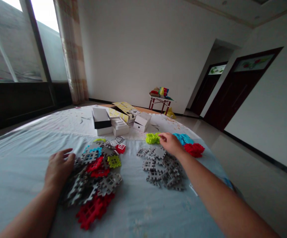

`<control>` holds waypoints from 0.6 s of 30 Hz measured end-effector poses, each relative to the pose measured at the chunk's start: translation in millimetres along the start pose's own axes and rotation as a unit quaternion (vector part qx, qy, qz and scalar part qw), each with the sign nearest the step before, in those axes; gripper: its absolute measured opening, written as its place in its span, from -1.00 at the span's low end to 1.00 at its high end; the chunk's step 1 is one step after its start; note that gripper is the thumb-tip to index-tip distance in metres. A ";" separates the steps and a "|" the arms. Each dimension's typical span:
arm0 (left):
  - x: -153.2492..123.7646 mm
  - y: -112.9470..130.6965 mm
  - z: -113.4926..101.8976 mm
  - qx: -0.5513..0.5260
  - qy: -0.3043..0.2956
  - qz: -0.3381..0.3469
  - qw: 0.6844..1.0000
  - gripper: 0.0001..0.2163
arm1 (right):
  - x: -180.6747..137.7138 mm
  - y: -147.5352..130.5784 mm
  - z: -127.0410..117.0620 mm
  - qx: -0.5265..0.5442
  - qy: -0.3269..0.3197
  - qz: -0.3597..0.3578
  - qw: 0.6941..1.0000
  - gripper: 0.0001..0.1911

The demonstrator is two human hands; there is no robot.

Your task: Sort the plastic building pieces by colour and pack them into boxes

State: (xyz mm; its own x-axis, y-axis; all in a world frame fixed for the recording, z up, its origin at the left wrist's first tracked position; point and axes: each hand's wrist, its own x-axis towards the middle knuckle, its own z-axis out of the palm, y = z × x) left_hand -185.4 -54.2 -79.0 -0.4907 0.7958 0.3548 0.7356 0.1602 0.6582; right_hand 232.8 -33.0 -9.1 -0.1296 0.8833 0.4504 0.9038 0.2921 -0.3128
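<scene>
My left hand [60, 167] is at the left side of a mixed heap of flat, notched interlocking plastic pieces [83, 178]. Its fingers are bent, with a gap between thumb and forefinger, and nothing shows in them. Grey, red, blue and yellow-green pieces lie in that heap. My right hand [170, 142] reaches over to a small pile of yellow-green pieces [152, 138], its fingers drawn together at the pile's right edge. Whatever they pinch is hidden. Below it spreads a pile of grey pieces [162, 168]. Blue pieces [183, 138] and red pieces [194, 149] sit beyond my right wrist.
White boxes [120, 127] and a yellow patterned box [124, 110] stand at the far side of the cloth-covered table [138, 211]. A thin white piece [193, 189] lies beside my right forearm. Behind, a small table [160, 98] carries colourful items.
</scene>
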 end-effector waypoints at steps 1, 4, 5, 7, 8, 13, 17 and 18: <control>-0.3 -0.2 -0.2 -0.003 -0.017 -0.003 1.000 -0.65 | 4.7 -19.6 9.9 0.021 -0.012 -0.034 0.999 -0.71; -1.4 -0.1 -0.9 -0.010 -0.053 -0.012 0.998 -0.61 | 18.5 -69.9 44.6 0.057 -0.075 -0.084 0.992 -0.71; -1.7 -0.2 -0.9 -0.011 -0.059 -0.013 0.998 -0.60 | 23.6 -82.7 57.3 0.060 -0.090 -0.087 0.990 -0.71; -2.3 -0.7 -0.3 -0.014 -0.067 -0.015 0.998 -0.60 | 35.1 -102.0 82.8 0.059 -0.113 -0.082 0.988 -0.70; -2.6 -1.1 0.3 -0.016 -0.068 -0.016 0.997 -0.60 | 41.3 -108.9 95.1 0.057 -0.120 -0.075 0.988 -0.69; -5.8 -1.2 1.8 0.000 -0.070 -0.019 0.997 -0.62 | 69.5 -127.9 144.8 0.034 -0.143 -0.019 0.989 -0.67; -9.1 1.7 -1.0 0.024 -0.085 -0.012 0.996 -0.61 | 77.6 -135.8 167.1 0.022 -0.159 0.004 0.987 -0.64; -9.6 2.4 -1.8 0.030 -0.087 -0.010 0.996 -0.61 | 77.1 -137.2 170.0 0.023 -0.164 0.000 0.986 -0.64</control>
State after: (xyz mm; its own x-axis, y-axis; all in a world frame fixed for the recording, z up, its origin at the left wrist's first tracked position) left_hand -179.7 -62.5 -79.6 -0.4211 0.8803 0.2185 0.7559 0.2075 0.6210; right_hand 29.4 57.3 -73.6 -0.2618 0.9522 0.1576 0.8855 0.3019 -0.3532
